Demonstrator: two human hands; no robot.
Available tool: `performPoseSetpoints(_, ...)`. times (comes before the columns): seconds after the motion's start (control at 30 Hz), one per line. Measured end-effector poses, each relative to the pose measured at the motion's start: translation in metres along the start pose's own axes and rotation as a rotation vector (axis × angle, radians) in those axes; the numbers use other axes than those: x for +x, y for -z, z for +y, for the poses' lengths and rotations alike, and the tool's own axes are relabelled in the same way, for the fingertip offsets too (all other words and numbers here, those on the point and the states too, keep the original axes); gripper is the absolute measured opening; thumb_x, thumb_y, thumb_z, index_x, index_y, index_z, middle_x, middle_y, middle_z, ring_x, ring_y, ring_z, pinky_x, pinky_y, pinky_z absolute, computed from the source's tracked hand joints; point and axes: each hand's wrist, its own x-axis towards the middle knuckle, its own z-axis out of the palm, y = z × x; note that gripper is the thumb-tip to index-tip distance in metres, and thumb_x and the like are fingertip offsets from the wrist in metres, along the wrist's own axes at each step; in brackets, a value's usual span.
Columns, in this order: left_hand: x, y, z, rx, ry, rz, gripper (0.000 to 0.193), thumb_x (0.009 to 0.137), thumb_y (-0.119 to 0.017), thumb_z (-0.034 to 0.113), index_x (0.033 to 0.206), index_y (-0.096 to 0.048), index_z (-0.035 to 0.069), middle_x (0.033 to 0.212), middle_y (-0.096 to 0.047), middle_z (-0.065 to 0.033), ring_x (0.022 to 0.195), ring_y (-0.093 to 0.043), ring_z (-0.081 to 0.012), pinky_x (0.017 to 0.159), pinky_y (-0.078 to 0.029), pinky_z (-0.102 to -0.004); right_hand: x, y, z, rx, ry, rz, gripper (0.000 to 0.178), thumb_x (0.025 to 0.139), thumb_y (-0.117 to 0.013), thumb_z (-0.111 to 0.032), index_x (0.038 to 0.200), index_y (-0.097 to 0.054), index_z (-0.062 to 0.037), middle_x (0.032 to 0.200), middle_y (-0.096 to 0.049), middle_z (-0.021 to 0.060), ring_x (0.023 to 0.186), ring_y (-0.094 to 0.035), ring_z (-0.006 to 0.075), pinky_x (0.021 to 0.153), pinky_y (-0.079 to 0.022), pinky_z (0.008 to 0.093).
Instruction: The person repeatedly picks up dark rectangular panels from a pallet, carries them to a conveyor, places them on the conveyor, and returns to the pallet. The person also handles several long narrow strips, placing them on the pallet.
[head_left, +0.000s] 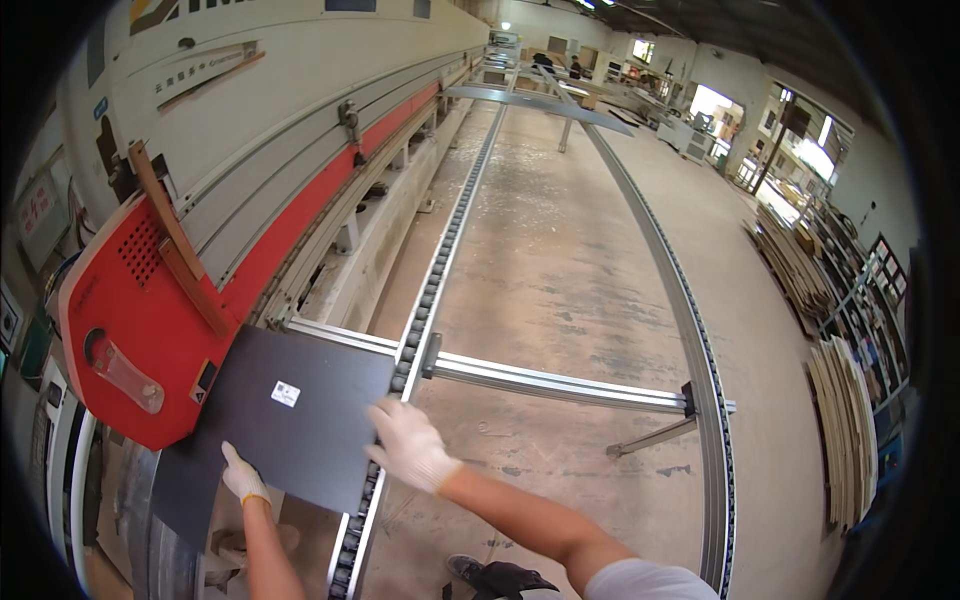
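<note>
A dark grey flat panel (300, 420) with a small white label (285, 393) lies partly under the red end cover of a long machine. Its right side rests on a roller rail (432, 285). My left hand (243, 475), in a white glove, grips the panel's near edge with the thumb on top; the fingers below are hidden. At the panel's right edge, above the rail, my gloved right hand (412, 445) has its fingers curled against the edge.
The red end cover (150, 340) of the machine stands close on the left. A metal crossbar (560, 380) joins the roller rail to a second rail (690, 290) on the right. Farther off, another panel (540, 103) spans the rails. Stacked boards (845, 430) lean at the right.
</note>
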Motion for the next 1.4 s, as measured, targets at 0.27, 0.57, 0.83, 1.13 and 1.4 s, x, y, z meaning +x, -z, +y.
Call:
performPoseSetpoints(0.27,0.043,-0.072,0.016,0.472,0.004,-0.141,0.091,0.104,-0.057,0.071,0.116,-0.072,-0.018,0.109,-0.079,-0.0293,0.1,-0.078,-0.0402,0.092,-0.058,-0.0472,-0.224,0.096,0.013,-0.087,-0.693,-0.286,0.051,0.095,-0.074,-0.042,0.137,-0.07,-0.0138,0.135,-0.065,0.0205,0.131,-0.061,0.0413,0.109,-0.053,0.0521)
performPoseSetpoints(0.57,-0.306,0.042,-0.003,0.718,-1.168,-0.406,0.04,0.106,-0.064,0.026,0.075,-0.058,0.001,0.077,-0.064,-0.0221,0.076,-0.066,-0.0428,0.068,-0.049,-0.0544,-0.309,-0.022,0.042,0.397,-0.574,-0.515,0.053,0.099,-0.07,-0.05,0.131,-0.074,-0.0075,0.127,-0.074,0.0228,0.113,-0.073,0.0391,0.1,-0.057,0.047)
performPoseSetpoints(0.83,-0.544,0.215,-0.078,0.326,-1.105,-0.534,0.036,0.088,-0.084,0.016,0.069,-0.055,0.006,0.084,-0.061,-0.0195,0.087,-0.06,-0.0476,0.081,-0.049,-0.0592,-0.285,-0.19,-0.051,1.284,-1.057,-0.573,0.047,0.106,-0.071,-0.043,0.126,-0.071,-0.0007,0.128,-0.071,0.0135,0.113,-0.068,0.028,0.095,-0.058,0.0446)
performPoseSetpoints(1.13,-0.619,0.394,-0.135,0.422,-1.215,-0.258,0.018,0.095,-0.068,0.003,0.083,-0.054,0.0,0.087,-0.057,-0.0228,0.092,-0.059,-0.051,0.082,-0.047,-0.0619,-0.367,-0.235,-0.165,1.628,-1.28,-0.213,0.052,0.109,-0.065,-0.045,0.133,-0.065,0.0017,0.129,-0.066,0.0153,0.112,-0.066,0.0297,0.099,-0.059,0.0475)
performPoseSetpoints(1.4,-0.606,0.483,-0.171,0.546,-0.775,0.042,0.022,0.106,-0.059,0.017,0.097,-0.068,-0.001,0.095,-0.065,-0.0261,0.089,-0.061,-0.0465,0.078,-0.047,-0.0572,-0.49,-0.255,-0.304,1.62,-1.207,-0.359,0.043,0.11,-0.063,-0.048,0.118,-0.068,-0.0062,0.106,-0.068,0.009,0.092,-0.067,0.0256,0.079,-0.06,0.0446)
